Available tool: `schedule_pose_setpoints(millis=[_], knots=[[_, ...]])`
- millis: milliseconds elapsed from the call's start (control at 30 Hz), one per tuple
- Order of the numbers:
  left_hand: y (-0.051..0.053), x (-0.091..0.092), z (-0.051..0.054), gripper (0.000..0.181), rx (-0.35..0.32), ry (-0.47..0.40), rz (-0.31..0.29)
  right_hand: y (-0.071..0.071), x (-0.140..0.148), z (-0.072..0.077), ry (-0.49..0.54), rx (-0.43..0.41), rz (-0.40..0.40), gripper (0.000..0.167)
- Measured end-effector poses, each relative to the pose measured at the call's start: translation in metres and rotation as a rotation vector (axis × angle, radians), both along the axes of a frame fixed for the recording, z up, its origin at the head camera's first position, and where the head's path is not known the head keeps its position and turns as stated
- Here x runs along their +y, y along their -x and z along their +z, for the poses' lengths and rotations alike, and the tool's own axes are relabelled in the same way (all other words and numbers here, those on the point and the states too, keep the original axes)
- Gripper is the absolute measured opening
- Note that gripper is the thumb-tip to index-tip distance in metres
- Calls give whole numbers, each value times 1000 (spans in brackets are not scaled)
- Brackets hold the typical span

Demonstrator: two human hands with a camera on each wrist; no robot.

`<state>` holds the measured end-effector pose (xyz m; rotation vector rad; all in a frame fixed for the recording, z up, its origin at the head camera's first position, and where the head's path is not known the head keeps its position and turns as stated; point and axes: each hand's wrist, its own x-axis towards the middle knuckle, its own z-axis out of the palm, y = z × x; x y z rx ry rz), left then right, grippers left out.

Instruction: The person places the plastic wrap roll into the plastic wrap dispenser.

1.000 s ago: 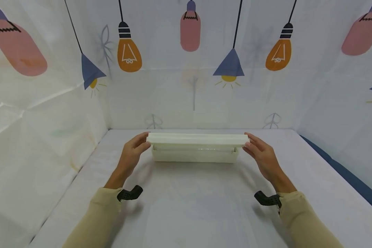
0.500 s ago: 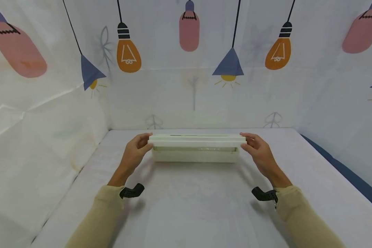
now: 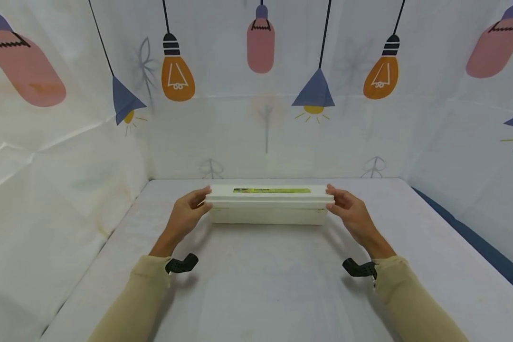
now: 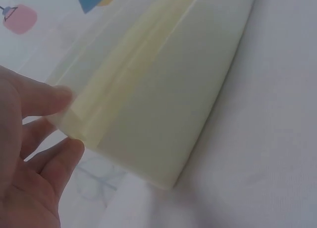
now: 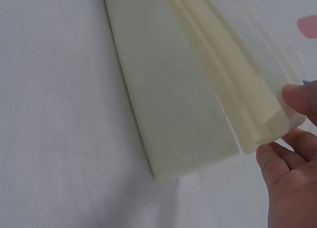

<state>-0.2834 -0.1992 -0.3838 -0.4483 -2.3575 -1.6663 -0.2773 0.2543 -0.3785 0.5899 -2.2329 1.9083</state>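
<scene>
A long cream-white box (image 3: 267,216) sits on the table, its long side toward me. Over it lies its lid (image 3: 269,199), with a yellow-green label strip (image 3: 271,190) on top. At the left end, my left hand (image 3: 187,212) pinches the lid between thumb and fingers. My right hand (image 3: 354,213) grips the opposite end the same way. In the right wrist view, a narrow gap shows between the lid (image 5: 247,99) and the box wall (image 5: 173,99) near that corner. The left wrist view has the lid edge (image 4: 119,79) close along the box. The inside is hidden.
A white cloth (image 3: 265,285) covers the table. White sheets printed with lamps hang behind (image 3: 239,133) and on both sides. A dark blue strip (image 3: 470,228) runs along the right edge. Each wrist wears a black camera mount, left (image 3: 181,263) and right (image 3: 359,267).
The lid has come down and tilted, so its top label now shows and the opening at the front is covered. My right hand has shifted slightly left with it.
</scene>
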Motion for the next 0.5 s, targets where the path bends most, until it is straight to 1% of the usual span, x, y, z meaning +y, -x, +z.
schedule_pose_setpoints(millis=[233, 333, 500], knots=[[2, 5, -3, 46, -16, 19, 17, 1, 1, -5, 0, -23, -7, 47], [3, 6, -3, 44, -10, 38, 26, 1, 0, -5, -13, -20, -20, 46], [6, 7, -5, 42, 5, 38, 27, 3, 0, -5, -35, -25, -50, 43]])
